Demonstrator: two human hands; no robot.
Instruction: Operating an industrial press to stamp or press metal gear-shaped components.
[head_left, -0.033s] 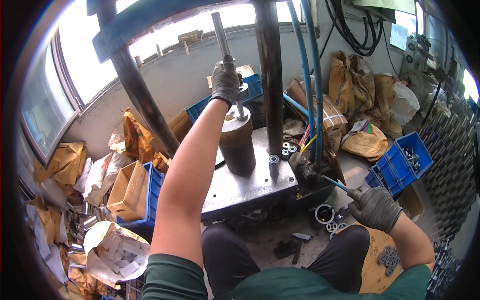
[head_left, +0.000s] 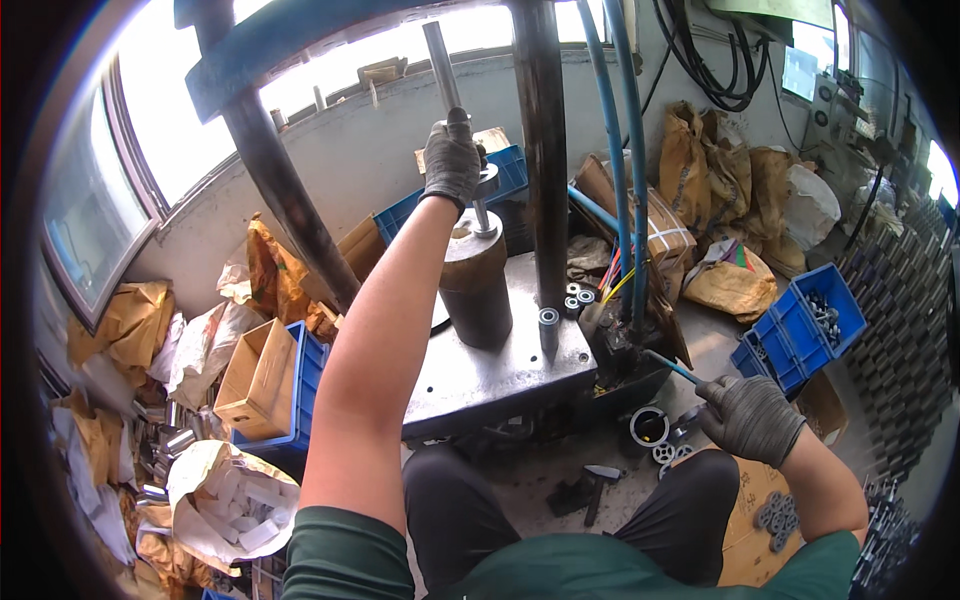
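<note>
My left hand [head_left: 451,165], in a grey glove, is closed around an upright metal rod [head_left: 441,66] that rises above the fist. Below the fist, a metal collar [head_left: 487,181] sits around the lower part of the rod. Beneath it stands a thick dark cylinder [head_left: 477,310] with a lighter top, on the steel press table [head_left: 470,385]. Low on the right, my right hand [head_left: 757,421], also gloved, grips a thin blue lever [head_left: 673,366] running to the machine's base. A small upright metal sleeve [head_left: 548,330] stands near the table's right corner.
Dark press columns [head_left: 540,150] flank the cylinder under a blue crossbeam [head_left: 290,50]. Blue hoses [head_left: 637,170] drop on the right. Blue crates [head_left: 815,325] of metal parts stand at right. A wooden box [head_left: 258,385] and a sack of pale pieces [head_left: 235,505] lie left. A hammer [head_left: 598,490] rests on the floor.
</note>
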